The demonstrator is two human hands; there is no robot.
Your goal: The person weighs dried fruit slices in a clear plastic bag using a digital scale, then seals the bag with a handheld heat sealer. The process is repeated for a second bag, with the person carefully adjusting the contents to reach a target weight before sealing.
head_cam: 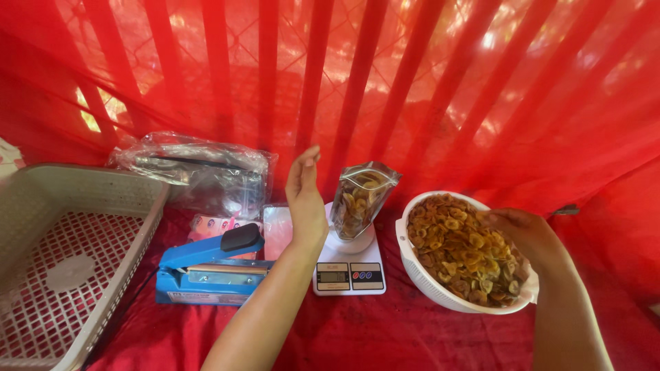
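Observation:
A clear pouch (360, 197) partly filled with banana chips stands upright on a small white kitchen scale (349, 269). My left hand (305, 199) is raised just left of the pouch, fingers together and empty, not touching it. My right hand (521, 230) reaches into the white colander bowl (421, 280) heaped with banana chips (459, 251), fingers curled among the chips at the far right side. Whether it grips any chips is hidden.
A blue heat sealer (206, 271) lies left of the scale. A grey perforated basket (72, 257) sits at far left. Clear plastic bags (196, 168) are piled behind the sealer. Red cloth covers the table and red netting hangs behind.

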